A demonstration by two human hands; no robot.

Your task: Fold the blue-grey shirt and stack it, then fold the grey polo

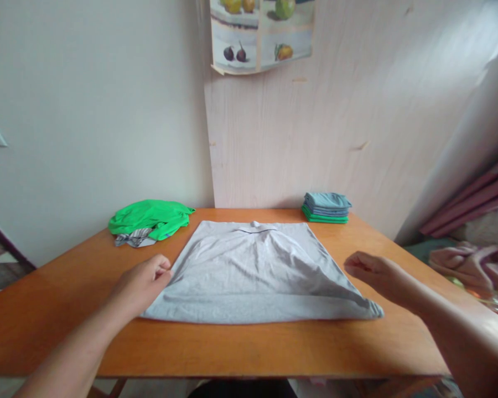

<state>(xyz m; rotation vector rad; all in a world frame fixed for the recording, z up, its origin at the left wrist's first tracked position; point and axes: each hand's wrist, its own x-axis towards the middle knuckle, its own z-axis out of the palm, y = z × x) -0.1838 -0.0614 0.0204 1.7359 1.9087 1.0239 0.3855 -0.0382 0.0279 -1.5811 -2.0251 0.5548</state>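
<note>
A light grey shirt (253, 271) lies spread flat on the orange wooden table (240, 348), its neck toward the wall. My left hand (143, 282) rests at the shirt's left edge with fingers curled in, thumb and fingers pinching at the cloth edge. My right hand (371, 271) hovers by the shirt's right edge, fingers loosely curled, touching or just off the fabric; nothing shows clearly between them.
A crumpled green garment (151, 218) with a striped piece under it lies at the back left. A folded stack of blue and green clothes (326, 207) sits at the back right by the wall. More cloth is heaped off the table's right side (468, 260).
</note>
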